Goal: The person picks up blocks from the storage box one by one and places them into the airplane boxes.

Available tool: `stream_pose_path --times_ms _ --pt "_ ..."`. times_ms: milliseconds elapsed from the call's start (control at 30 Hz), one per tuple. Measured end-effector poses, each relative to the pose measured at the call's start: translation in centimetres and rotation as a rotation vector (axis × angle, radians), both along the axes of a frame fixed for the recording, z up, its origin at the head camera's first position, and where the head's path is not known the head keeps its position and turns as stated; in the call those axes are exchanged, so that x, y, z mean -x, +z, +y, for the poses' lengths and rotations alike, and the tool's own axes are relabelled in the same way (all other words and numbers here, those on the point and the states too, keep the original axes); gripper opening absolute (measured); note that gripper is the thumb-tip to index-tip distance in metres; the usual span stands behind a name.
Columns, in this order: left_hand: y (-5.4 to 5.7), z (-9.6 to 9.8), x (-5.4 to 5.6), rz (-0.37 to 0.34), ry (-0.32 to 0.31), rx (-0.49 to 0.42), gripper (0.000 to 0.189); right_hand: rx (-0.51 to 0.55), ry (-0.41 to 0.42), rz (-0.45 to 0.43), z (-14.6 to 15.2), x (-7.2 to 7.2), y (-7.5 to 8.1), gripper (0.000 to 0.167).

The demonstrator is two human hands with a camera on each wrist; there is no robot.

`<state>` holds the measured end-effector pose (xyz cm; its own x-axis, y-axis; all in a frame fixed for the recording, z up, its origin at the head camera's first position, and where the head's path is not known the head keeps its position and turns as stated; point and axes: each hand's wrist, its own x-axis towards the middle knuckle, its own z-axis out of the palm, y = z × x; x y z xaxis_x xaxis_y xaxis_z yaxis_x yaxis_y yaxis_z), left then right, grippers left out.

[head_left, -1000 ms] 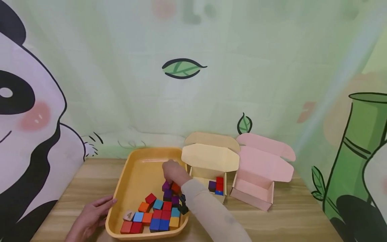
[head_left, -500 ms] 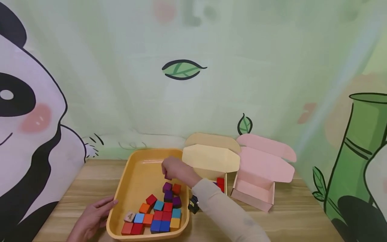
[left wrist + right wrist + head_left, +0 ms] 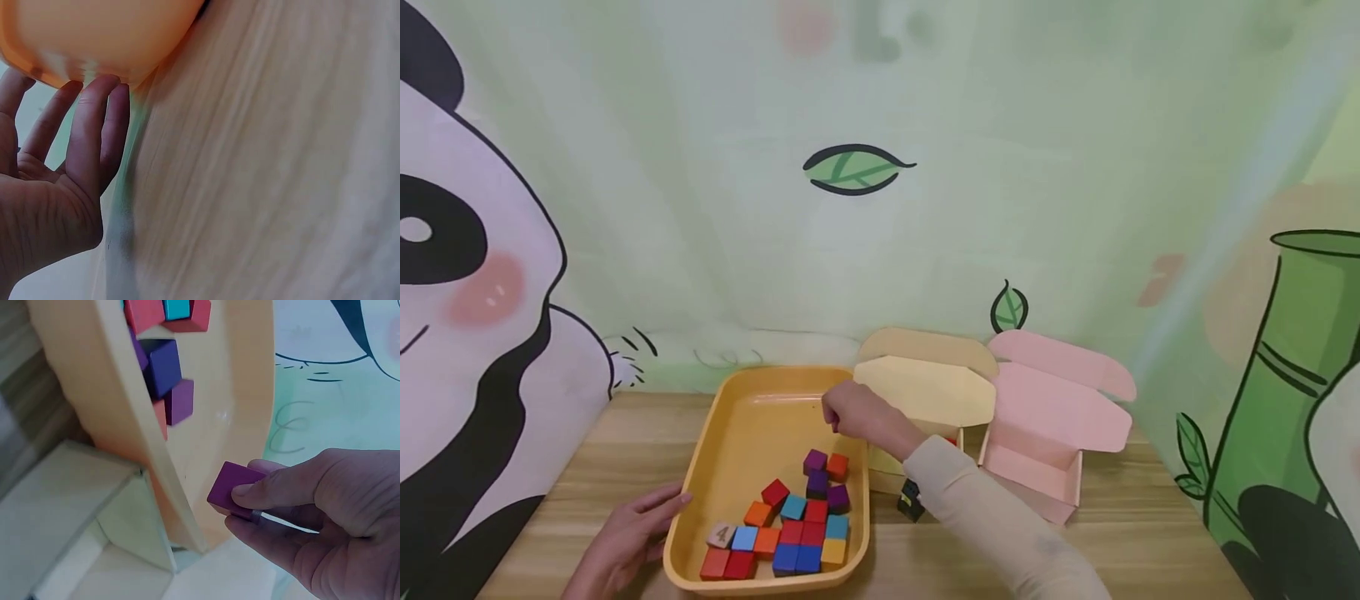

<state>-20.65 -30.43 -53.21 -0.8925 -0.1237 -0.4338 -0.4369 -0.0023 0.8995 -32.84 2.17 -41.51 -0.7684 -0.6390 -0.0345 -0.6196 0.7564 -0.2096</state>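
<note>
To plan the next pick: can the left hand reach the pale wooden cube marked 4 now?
Probably yes: the left hand touches the yellow plastic tray beside the pale wooden cube, whose top is uncovered; only the tray's wall stands between.

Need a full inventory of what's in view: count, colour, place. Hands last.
table: 1, wood-brown, under everything
tray: 1, yellow-orange, on table's left
loose cubes: 19 visible, 9 red/orange, 5 blue/teal, 3 purple, 1 yellow, 1 plain marked 4, in tray
held cube: 1, purple, in right hand
cream box: 1, cream, lid open, right of tray; contents mostly hidden
pink box: 1, pink, lid open, right of cream box
backdrop: 1, printed green, behind table
black gadget: 1, black, beside sleeve
sleeve: 1, off-white, right arm
right hand: 1, bare, pinching cube
left hand: 1, bare, at tray's left rim
</note>
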Motion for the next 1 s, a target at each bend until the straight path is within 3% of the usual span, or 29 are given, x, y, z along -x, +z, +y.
stream_pose_path --times_ms 267,667,833,1000 --pt "0.0 0.0 0.1 -0.008 0.006 -0.015 0.084 0.040 -0.020 -0.010 1.4 0.5 1.2 0.012" --pt "0.0 -0.1 0.4 -0.017 0.001 -0.025 0.087 -0.047 0.079 0.140 4.3 1.4 3.0 0.007" --pt "-0.1 0.0 0.7 -0.009 -0.018 -0.011 0.090 -0.095 0.021 0.076 5.8 1.6 3.4 0.011" --pt "-0.1 0.0 0.3 -0.002 -0.028 -0.010 0.081 -0.159 0.011 0.026 7.1 1.6 2.9 0.012"
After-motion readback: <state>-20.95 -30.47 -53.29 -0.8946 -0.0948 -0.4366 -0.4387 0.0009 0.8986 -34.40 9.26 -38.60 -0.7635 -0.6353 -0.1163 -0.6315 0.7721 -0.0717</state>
